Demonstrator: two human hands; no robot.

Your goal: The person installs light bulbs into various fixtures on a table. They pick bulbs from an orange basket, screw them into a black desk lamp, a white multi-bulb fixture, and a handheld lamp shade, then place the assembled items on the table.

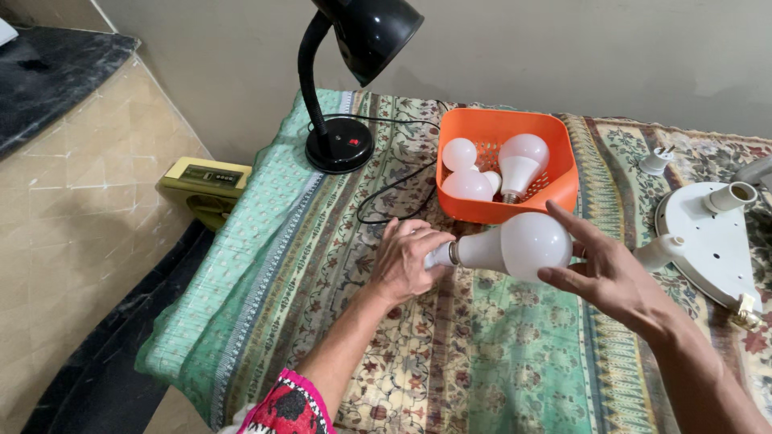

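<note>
Head view, looking down over my two forearms. At the near edge, beside my left elbow, a bit of pink, black and white sleeve (288, 408) shows. My left hand (404, 259) is curled around the narrow screw end of a large white LED bulb (515, 245), its fingers (426, 238) grasping the metal base so the bulb lies sideways above the counter (450, 354), which is covered with a patterned green and brown cloth. My right hand (605, 269) is on the round end of the same bulb, its fingers (572, 221) spread and pressed against the white dome from the right, cupping rather than clenching it.

Just beyond the fingers of both hands sits an orange plastic basket (555, 189) with more white bulbs (521, 161) lying in it, at least three, one of them with its screw base towards me. To the right of my right fingers lies a white round lamp fixture (712, 237) with empty sockets sticking out of it, and past it a small white socket piece (657, 159) on the cloth.

Farther out, beyond my left fingers, a black desk lamp (342, 120) stands on its round base near the far edge, its shade tilted down, its black cord (394, 189) trailing across the cloth towards the basket. Off the counter, left of my left fingers, a yellow-green box (205, 183) rests against the tiled step.
</note>
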